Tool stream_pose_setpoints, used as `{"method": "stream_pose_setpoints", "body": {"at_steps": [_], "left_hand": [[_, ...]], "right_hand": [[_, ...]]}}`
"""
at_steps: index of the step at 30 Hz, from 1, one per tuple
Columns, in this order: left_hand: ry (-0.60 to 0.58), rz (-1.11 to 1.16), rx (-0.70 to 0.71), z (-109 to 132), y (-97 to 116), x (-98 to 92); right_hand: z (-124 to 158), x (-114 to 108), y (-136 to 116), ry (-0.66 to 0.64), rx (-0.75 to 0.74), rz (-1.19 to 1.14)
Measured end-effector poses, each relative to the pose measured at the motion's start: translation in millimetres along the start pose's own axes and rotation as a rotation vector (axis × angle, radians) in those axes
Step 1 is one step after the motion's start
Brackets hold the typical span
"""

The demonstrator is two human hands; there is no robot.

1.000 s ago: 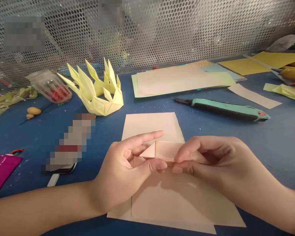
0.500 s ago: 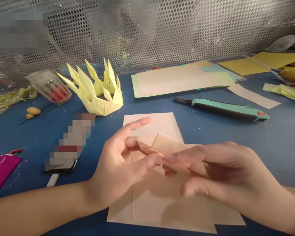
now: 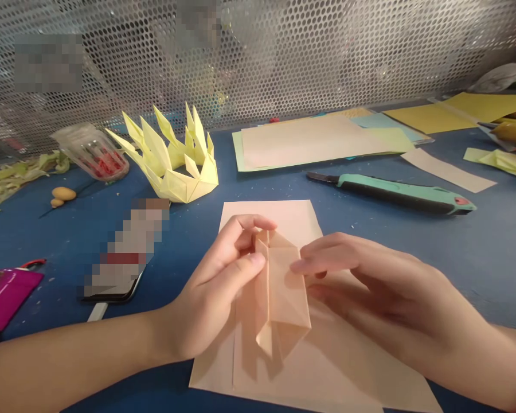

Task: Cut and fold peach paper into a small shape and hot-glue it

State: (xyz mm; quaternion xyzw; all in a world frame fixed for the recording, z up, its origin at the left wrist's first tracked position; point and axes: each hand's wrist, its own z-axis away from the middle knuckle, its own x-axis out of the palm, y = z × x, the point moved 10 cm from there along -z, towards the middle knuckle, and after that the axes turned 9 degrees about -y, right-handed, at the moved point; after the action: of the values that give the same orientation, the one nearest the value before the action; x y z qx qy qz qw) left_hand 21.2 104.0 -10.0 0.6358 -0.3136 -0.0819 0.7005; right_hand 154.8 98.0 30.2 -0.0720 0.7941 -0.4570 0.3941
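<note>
A small folded piece of peach paper [image 3: 286,287] is raised over pale sheets of paper [image 3: 258,364], its long creased face towards me and a pointed flap hanging at its lower left. My left hand [image 3: 223,281] pinches its left edge, thumb in front and fingers curled round the top. At the right edge, my right hand [image 3: 382,292] has bent fingertips on the paper; its thumb is partly hidden below them. The flat sheets lie overlapping on the blue table [image 3: 370,229].
Behind stands a yellow folded-paper crown [image 3: 184,183]. A teal utility knife [image 3: 395,192] lies to the right, near a narrow paper strip [image 3: 449,169] and stacked paper [image 3: 301,140]. Leftward are a phone [image 3: 122,258], a plastic jar [image 3: 92,152] and a magenta packet [image 3: 12,298].
The folded paper has turned from lying sideways to standing lengthwise towards me. My right fingers have shifted from its middle to its right edge; my left fingers have curled in.
</note>
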Motion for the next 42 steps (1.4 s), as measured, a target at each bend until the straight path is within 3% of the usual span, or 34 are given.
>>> {"method": "stream_pose_setpoints", "body": {"at_steps": [3, 12, 17, 22, 26, 33, 42], "left_hand": [[-0.063, -0.067, -0.015, -1.5, -0.6, 7.0], [0.043, 0.019, -0.026, -7.9, -0.8, -0.6], [0.097, -0.178, -0.019, -7.6, 2.9, -7.0], [-0.005, -0.280, 0.022, -7.0, 7.9, 0.4], [-0.074, -0.231, 0.062, -7.5, 11.9, 7.8], [-0.009, -0.167, -0.002, -9.3, 4.6, 4.0], [0.004, -0.228, -0.156, -9.4, -7.1, 0.3]], "right_hand": [[-2.3, 0.2, -8.2, -0.021, -0.077, -0.011], [-1.5, 9.4, 4.8, -0.073, -0.013, -0.145], [-0.5, 5.3, 3.9, -0.032, 0.031, -0.063], [-0.9, 0.6, 5.3, 0.029, 0.031, -0.032], [-1.0, -9.7, 2.9, 0.136, 0.002, 0.078], [-0.9, 1.2, 9.4, 0.028, 0.052, 0.009], [-0.3, 0.7, 2.3, 0.025, 0.010, -0.005]]}}
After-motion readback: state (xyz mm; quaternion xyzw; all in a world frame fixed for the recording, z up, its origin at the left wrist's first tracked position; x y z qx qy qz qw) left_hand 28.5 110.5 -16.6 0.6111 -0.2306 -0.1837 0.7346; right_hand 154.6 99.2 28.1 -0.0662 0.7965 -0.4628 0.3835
